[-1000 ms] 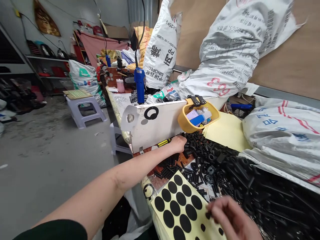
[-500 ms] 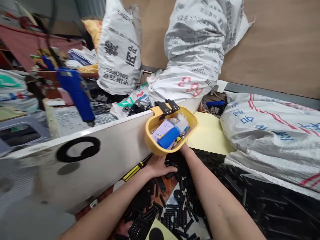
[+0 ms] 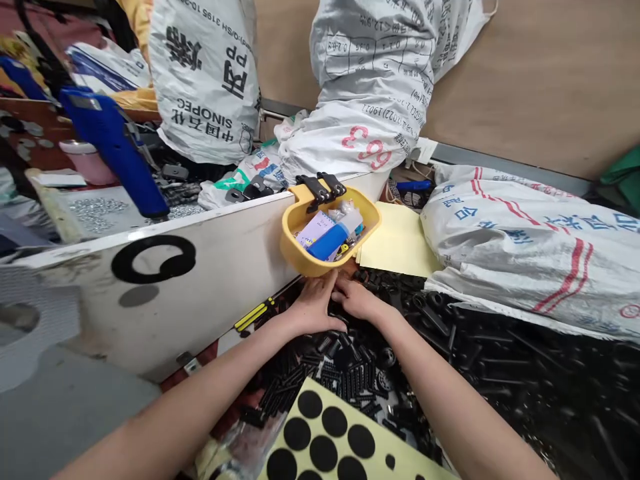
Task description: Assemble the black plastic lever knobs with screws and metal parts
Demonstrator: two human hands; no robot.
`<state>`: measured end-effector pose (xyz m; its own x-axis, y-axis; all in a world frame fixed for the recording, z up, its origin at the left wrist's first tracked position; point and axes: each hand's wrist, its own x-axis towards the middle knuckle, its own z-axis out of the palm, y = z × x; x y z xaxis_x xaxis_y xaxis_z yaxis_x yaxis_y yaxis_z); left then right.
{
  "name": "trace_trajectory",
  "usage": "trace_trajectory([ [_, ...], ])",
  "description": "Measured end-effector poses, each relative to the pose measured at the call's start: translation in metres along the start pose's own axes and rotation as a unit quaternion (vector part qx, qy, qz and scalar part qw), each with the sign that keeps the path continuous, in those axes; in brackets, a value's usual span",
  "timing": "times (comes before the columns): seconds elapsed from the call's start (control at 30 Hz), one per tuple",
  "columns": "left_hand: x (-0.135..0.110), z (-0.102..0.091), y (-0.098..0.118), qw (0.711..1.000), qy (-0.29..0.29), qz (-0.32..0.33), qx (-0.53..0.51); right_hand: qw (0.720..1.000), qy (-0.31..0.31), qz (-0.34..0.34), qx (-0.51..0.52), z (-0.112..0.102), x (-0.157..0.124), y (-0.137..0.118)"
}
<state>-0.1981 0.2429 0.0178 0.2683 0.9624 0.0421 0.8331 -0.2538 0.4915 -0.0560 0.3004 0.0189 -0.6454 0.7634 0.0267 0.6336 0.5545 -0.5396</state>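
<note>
My left hand [image 3: 314,308] lies over the pile of small black plastic parts [image 3: 345,363], just below the yellow basket [image 3: 310,267]. Its thumb is spread wide from its fingers, whose tips reach toward the basket's underside. Close beside it is my right hand [image 3: 359,300], fingers curled inward near the left fingertips; whatever they may hold is hidden. Inside the basket are a blue cylindrical item [image 3: 327,241] and a lilac printed card [image 3: 316,225]. A pale yellow sheet of black round stickers [image 3: 325,453] lies nearest me.
A white panel [image 3: 240,250] borders the left, with a yellow-and-black tool [image 3: 253,315] at its foot. Beyond it hangs a blue electric screwdriver [image 3: 113,147]. Blank yellow sheets [image 3: 400,243] and a white woven sack [image 3: 525,247] lie right; longer black parts [image 3: 500,373] spread below.
My right hand has come out from behind the basket to beside my left hand. The view has shifted, showing more of the sticker sheet.
</note>
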Motion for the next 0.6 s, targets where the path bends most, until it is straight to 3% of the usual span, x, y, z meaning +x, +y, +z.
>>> trace_trajectory([
  [0.17,-0.035,-0.01,0.021,0.996,-0.032,0.077,0.012,0.998,0.028,0.019,0.053,-0.008,-0.065,-0.02],
  [0.33,-0.065,-0.014,0.027,0.997,-0.032,0.061,0.018,0.97,0.156,0.046,0.178,-0.024,-0.127,-0.038],
  [0.47,-0.076,-0.013,0.032,0.999,-0.019,0.04,0.023,0.928,0.24,0.108,0.265,-0.033,-0.187,-0.044],
  [0.53,-0.075,-0.012,0.04,0.999,-0.011,0.042,0.025,0.869,0.283,0.198,0.355,-0.03,-0.221,-0.045],
  [0.6,-0.07,-0.009,0.052,0.998,0.0,0.051,0.028,0.834,0.304,0.254,0.385,-0.023,-0.256,-0.047],
])
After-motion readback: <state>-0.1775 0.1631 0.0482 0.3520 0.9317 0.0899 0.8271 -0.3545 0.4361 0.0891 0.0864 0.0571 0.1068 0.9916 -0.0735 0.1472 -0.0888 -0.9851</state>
